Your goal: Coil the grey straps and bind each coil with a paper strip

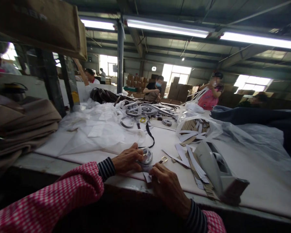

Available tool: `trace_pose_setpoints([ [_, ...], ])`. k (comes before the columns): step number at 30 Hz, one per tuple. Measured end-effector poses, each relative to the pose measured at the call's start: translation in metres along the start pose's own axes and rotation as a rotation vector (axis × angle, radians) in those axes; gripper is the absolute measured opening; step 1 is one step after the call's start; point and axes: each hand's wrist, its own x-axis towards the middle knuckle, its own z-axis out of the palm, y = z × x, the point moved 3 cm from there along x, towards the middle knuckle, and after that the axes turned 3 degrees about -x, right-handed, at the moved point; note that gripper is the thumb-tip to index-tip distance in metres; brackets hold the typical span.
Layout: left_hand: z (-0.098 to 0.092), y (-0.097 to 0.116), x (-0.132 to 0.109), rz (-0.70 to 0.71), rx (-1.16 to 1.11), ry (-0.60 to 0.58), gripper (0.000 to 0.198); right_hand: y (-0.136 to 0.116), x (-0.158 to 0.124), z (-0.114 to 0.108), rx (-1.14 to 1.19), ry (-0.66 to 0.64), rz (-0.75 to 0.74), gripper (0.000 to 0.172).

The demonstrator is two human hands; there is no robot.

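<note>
Close to the table's front edge, my left hand [128,158] curls its fingers and thumb against a small grey-white coiled strap [148,156] that has a clear, shiny look. My right hand [167,183] is closed just to the right of it, its fingertips bent down beside a small white strip [147,177]; what is inside the fingers is hidden. A gold metal buckle [164,159] sticks out above the right fingers. A dark strap [150,134] trails across the table behind the coil.
At right stands a grey tape dispenser [215,168], with loose cardboard strips [196,168] against it. Behind lie a plastic bag of strips [208,126] and a heap of coiled straps [145,108]. Plastic sheeting [94,129] and brown fabric [26,126] lie left. Several people are beyond.
</note>
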Motion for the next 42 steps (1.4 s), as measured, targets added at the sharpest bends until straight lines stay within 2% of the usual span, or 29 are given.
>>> trace_pose_setpoints([
  [3, 0.000, 0.001, -0.002, -0.026, -0.068, 0.069, 0.010, -0.006, -0.001, 0.003, -0.064, 0.026, 0.014, 0.018],
  [5, -0.001, 0.000, -0.003, -0.055, -0.135, 0.121, 0.015, -0.007, 0.002, 0.002, 0.010, 0.051, 0.082, 0.016],
  [8, -0.006, -0.002, -0.003, -0.129, -0.256, 0.211, 0.022, -0.005, 0.011, -0.003, 0.293, 0.044, 0.209, 0.018],
  [11, -0.010, -0.003, -0.003, -0.207, -0.400, 0.277, 0.028, 0.002, 0.024, -0.005, 0.640, 0.023, 0.324, 0.041],
  [12, -0.010, -0.002, -0.003, -0.228, -0.451, 0.288, 0.029, 0.004, 0.028, -0.005, 0.694, 0.038, 0.367, 0.043],
  [14, -0.010, 0.001, -0.004, -0.259, -0.552, 0.298, 0.031, 0.010, 0.036, -0.006, 0.660, 0.107, 0.441, 0.036],
  [16, -0.009, 0.004, -0.005, -0.276, -0.640, 0.299, 0.031, 0.011, 0.043, -0.006, 0.602, 0.166, 0.442, 0.028],
  [21, 0.000, 0.007, -0.006, -0.280, -0.831, 0.281, 0.033, 0.005, 0.055, 0.004, 0.827, 0.069, 0.397, 0.020],
  [24, 0.004, 0.001, -0.009, -0.317, -0.970, 0.329, 0.033, 0.003, 0.056, 0.006, 0.754, 0.099, 0.366, 0.022],
  [27, 0.006, -0.006, -0.013, -0.395, -1.149, 0.434, 0.049, 0.002, 0.056, 0.005, 0.616, 0.135, 0.294, 0.022],
  [30, 0.007, -0.005, -0.016, -0.404, -1.246, 0.465, 0.044, 0.000, 0.054, 0.000, 0.375, 0.220, 0.201, 0.021],
  [34, 0.008, 0.000, -0.017, -0.410, -1.278, 0.460, 0.036, -0.006, 0.051, -0.006, 0.011, 0.345, 0.018, 0.020],
  [38, 0.008, 0.001, -0.018, -0.454, -1.271, 0.487, 0.046, -0.011, 0.050, -0.003, -0.276, 0.425, -0.199, 0.027],
  [42, 0.007, 0.005, -0.022, -0.448, -1.306, 0.513, 0.051, -0.012, 0.047, 0.000, -0.436, 0.474, -0.341, 0.030],
])
